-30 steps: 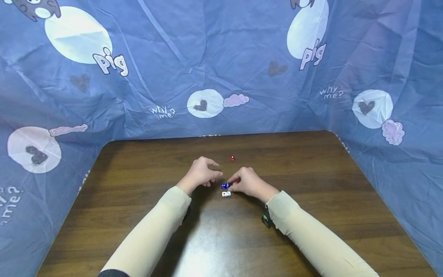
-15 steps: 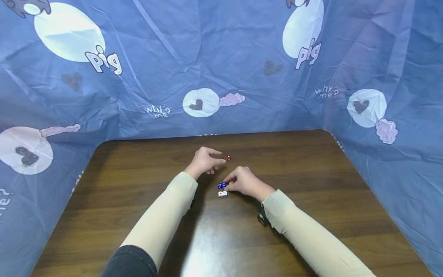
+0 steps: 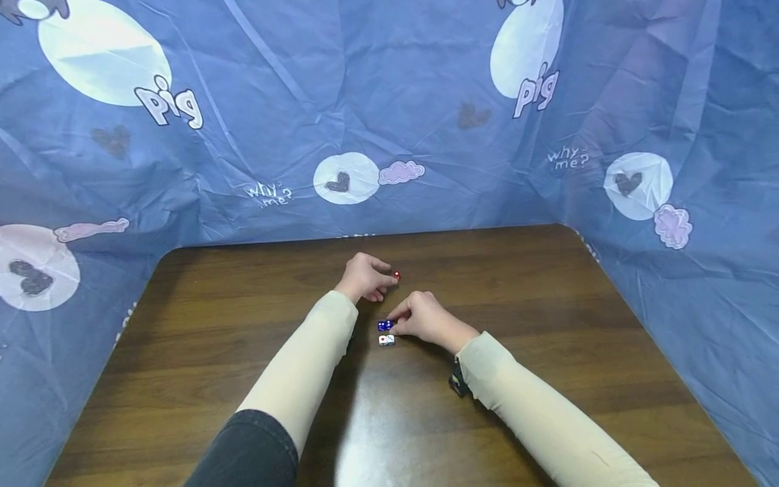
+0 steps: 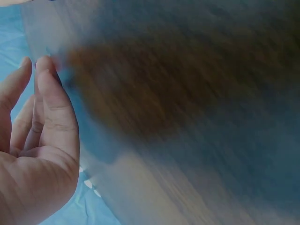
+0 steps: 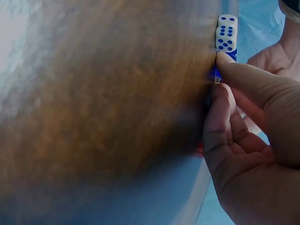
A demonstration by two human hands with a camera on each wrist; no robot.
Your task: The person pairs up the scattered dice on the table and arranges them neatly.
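On the brown table (image 3: pixel 231 352), my left hand (image 3: pixel 363 276) reaches to the far middle. Its thumb and index fingertips stand apart at a small red die (image 3: pixel 397 274); in the left wrist view the left hand (image 4: pixel 42 140) shows a gap between them. Nearer me, my right hand (image 3: pixel 427 319) pinches the right one of two blue dice (image 3: pixel 381 325) set side by side. Two white dice (image 3: pixel 387 340) sit just in front of the blue pair. In the right wrist view, thumb and index of the right hand (image 5: pixel 253 126) partly hide the blue die (image 5: pixel 231 55), beside the white dice (image 5: pixel 226 33).
A blue printed cloth (image 3: pixel 292 122) hangs behind the table and along its sides. A dark wrist strap (image 3: pixel 458 379) shows below the right cuff. Light sleeves (image 3: pixel 304 358) cross the front of the table.
My left hand has moved away from beside the blue dice, farther out to the red die. The right hand keeps its pinch at the blue dice. The head view has shifted slightly.
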